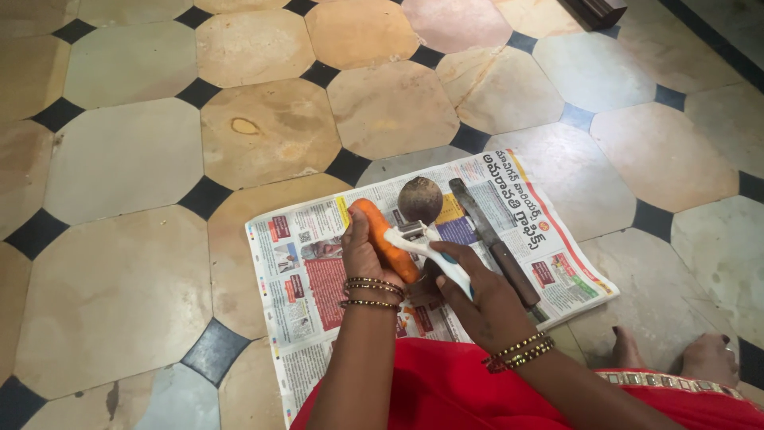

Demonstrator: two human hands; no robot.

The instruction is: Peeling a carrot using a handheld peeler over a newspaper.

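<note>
— On the newspaper, what's leftmost?
— The left hand, closed around a carrot; its lower end is hidden.
— Next?
— The right hand grips a white-and-blue peeler, blade against the carrot.
— Beyond?
— A round brown vegetable, then a knife, its handle end partly covered by the right hand.
</note>
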